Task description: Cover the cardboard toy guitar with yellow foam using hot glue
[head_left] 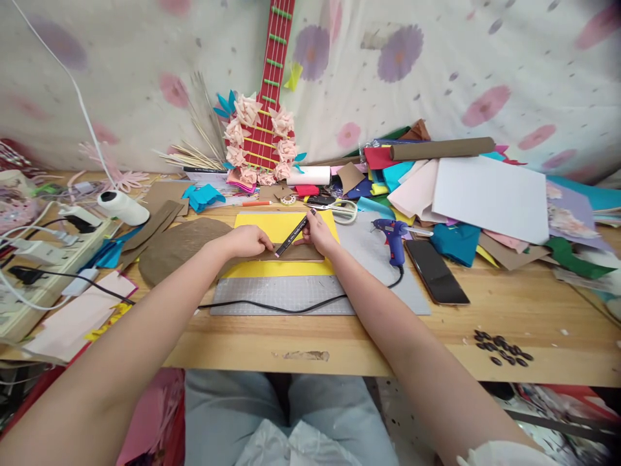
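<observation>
A black marker (pixel 292 237) lies slantwise in my right hand (pixel 320 234), whose fingers are closed around its upper part. Its lower end reaches down to a brown cardboard strip (pixel 295 257). My left hand (pixel 250 242) has its fingers curled together at the left part of this strip, gripping or pressing it; which of the two I cannot tell. Beneath the strip lies a sheet of yellow paper (pixel 272 223) on a grey cutting mat (pixel 286 292). A brown oval piece (pixel 174 249) sits partly under my left forearm.
Right of the mat are a blue glue gun (pixel 394 241), a phone (pixel 436 272) and small dark beads (pixel 504 349). Its black cord (pixel 272 309) crosses the mat. Behind stand scissors (pixel 345 211), a red paper guitar (pixel 264 139) and stacked paper (pixel 490 197). A power strip (pixel 43 265) lies left.
</observation>
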Demonstrator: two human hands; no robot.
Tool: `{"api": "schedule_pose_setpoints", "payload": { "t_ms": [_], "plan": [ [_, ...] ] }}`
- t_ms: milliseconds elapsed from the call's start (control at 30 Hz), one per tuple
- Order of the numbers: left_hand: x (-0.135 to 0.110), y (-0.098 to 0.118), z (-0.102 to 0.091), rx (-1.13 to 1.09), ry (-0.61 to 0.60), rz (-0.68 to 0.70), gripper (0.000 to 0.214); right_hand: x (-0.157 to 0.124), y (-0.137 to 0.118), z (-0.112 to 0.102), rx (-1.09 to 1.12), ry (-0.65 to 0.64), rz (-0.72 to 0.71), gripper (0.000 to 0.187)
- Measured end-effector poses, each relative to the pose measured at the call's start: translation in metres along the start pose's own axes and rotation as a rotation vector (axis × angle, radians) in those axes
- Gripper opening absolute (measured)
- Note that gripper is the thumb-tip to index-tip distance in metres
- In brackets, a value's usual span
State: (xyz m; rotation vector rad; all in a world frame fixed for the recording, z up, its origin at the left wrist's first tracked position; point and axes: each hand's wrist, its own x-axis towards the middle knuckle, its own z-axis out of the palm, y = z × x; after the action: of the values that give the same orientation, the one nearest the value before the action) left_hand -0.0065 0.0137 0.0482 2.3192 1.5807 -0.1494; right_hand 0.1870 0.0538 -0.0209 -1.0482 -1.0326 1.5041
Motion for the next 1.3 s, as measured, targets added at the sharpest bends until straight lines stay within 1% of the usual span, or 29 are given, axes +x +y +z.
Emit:
{"api": "schedule_pose_setpoints", "payload": {
  "t_ms": [67,133,200,233,267,333,400,500,600,767,900,1000,1067,1133,1200,1267,1300],
  "plan": [
    [0.004,0.003,-0.002,-0.011,0.032,-0.014,0.032,0.000,0.002,0.000,-0.005,-0.004,-0.029,0.031],
    [0.008,0.010,-0.001,-0.018,0.138,-0.042,0.027,-0.001,0.004,0.000,-0.007,-0.003,-0.051,0.033],
    [0.014,0.019,0.001,-0.052,0.254,-0.074,0.029,-0.003,0.004,0.000,-0.013,-0.005,-0.065,0.032],
    [0.016,0.025,0.003,-0.082,0.278,-0.081,0.031,-0.004,0.003,0.000,-0.016,-0.006,-0.067,0.030],
    [0.019,0.031,0.005,-0.119,0.272,-0.084,0.033,-0.005,0.002,0.000,-0.017,-0.003,-0.070,0.028],
    [0.024,0.041,0.011,-0.163,0.199,-0.075,0.035,-0.006,0.001,-0.001,-0.013,0.006,-0.075,0.025],
    [0.028,0.048,0.016,-0.179,0.165,-0.077,0.033,-0.006,0.001,-0.001,-0.002,0.017,-0.077,0.024],
    [0.032,0.052,0.022,-0.215,0.188,-0.072,0.029,-0.004,0.002,-0.003,0.022,0.025,-0.074,0.026],
    [0.034,0.050,0.026,-0.229,0.225,-0.063,0.028,-0.002,0.003,-0.005,0.031,0.002,-0.086,0.030],
    [0.035,0.045,0.030,-0.241,0.256,-0.067,0.027,-0.006,0.002,-0.003,-0.045,-0.054,-0.108,0.036],
    [0.034,0.039,0.033,-0.231,0.293,-0.056,0.026,-0.010,-0.001,0.000,-0.083,-0.072,-0.105,0.036],
    [0.033,0.037,0.033,-0.217,0.291,-0.059,0.031,-0.010,-0.001,0.000,-0.095,-0.091,-0.103,0.035],
    [0.032,0.036,0.029,-0.204,0.265,-0.103,0.037,-0.009,0.000,-0.001,-0.066,-0.078,-0.092,0.034],
    [0.033,0.032,0.022,-0.212,0.264,-0.181,0.040,-0.007,0.002,-0.003,-0.014,-0.040,-0.083,0.032],
    [0.035,0.022,0.013,-0.246,0.326,-0.265,0.037,-0.005,0.004,-0.004,0.031,-0.006,-0.080,0.031],
    [0.039,0.007,0.005,-0.267,0.446,-0.344,0.035,-0.004,0.004,-0.004,0.046,-0.004,-0.084,0.030],
    [0.041,-0.001,0.002,-0.274,0.482,-0.366,0.036,-0.004,0.004,-0.004,0.041,-0.011,-0.086,0.029]
  ]
}}
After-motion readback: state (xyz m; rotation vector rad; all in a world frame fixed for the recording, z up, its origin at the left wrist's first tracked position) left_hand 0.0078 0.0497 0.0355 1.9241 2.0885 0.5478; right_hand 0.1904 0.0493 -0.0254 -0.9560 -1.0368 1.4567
